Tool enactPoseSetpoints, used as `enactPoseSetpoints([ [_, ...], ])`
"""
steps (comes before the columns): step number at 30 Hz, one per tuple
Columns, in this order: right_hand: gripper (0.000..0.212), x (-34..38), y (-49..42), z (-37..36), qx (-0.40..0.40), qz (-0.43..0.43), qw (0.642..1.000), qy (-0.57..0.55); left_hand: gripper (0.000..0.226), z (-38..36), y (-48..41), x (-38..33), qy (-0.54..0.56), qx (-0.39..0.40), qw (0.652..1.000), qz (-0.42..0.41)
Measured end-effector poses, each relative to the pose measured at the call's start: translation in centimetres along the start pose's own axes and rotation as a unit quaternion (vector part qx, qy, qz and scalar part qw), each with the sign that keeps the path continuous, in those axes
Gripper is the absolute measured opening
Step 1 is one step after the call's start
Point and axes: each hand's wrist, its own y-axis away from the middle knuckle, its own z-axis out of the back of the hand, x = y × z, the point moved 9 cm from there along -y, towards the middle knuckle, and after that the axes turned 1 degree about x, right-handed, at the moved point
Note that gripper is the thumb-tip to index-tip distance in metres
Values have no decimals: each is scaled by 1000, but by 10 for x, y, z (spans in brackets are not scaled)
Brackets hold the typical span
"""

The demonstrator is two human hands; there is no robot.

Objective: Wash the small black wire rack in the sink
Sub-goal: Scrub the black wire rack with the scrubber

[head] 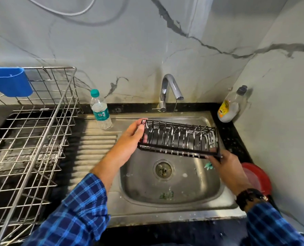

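1. Small black wire rack (179,139), flecked with white suds, hangs tilted over the steel sink (197,185). It sits just below the spout of the chrome faucet (169,91), which stands at 12 o'clock of the basin. The rack touches neither basin nor counter.
2. Your left hand (131,137) grips the small black wire rack at its 9 o'clock end, fingers and thumb curled round the end wires.
3. Your right hand (225,166) pinches the rack's near corner, at about 4 o'clock of the frame of wires. A bit of green scrubber (209,166) shows just under those fingers; whether the hand holds it cannot be told. A dark wristband (250,197) circles that wrist, and both sleeves are blue check.
4. The drain (162,169) lies at the basin's centre, below the rack. Spots of foam dot the steel, with a green scrap at 6 o'clock.
5. A water bottle (100,110) with a green cap stands upright at 10 o'clock, at the head of the ribbed drainboard (94,148).
6. A yellow-labelled soap bottle (230,105) sits in the counter corner at 2 o'clock.
7. A red bowl (257,176) lies at 4 o'clock, partly hidden by your right forearm.
8. A large steel dish rack (32,139) fills the 9 o'clock side, with a blue plastic holder (11,81) hung on its rear rim.
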Motion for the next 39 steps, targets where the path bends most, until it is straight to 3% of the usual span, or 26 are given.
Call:
enactPoseSetpoints([
  [4,12,-2,1,-3,-14,-12,993,-118,29,1,2,13,117,7,990,80],
  [7,24,-8,6,-6,-5,-9,993,-121,57,16,5,34,216,-64,957,184],
  [10,20,-11,7,-4,-14,-24,986,-163,64,14,14,49,171,-53,947,268],
  [13,9,-6,3,-3,-41,22,998,-34,52,-1,28,49,110,-31,946,303],
  [18,39,-2,6,-4,-58,19,997,-55,35,-16,22,31,125,-40,969,207],
  [21,32,-14,13,-3,-40,-25,998,-42,31,-13,19,10,124,-75,981,130],
  [23,37,-24,16,14,-82,-17,996,-35,36,-12,18,-7,120,-79,986,82],
  [25,26,-15,23,38,-139,-15,989,-45,48,-5,18,-17,113,-97,987,60],
  [29,18,60,28,83,-277,69,956,-66,50,3,18,-20,119,-153,979,65],
  [32,12,108,24,52,-204,109,971,-62,46,-7,24,-15,112,-173,975,79],
  [35,7,129,31,0,-115,121,986,12,39,-20,29,-12,150,-187,965,103],
  [39,4,180,55,-50,-85,282,954,64,40,-26,28,-12,152,-191,966,89],
])
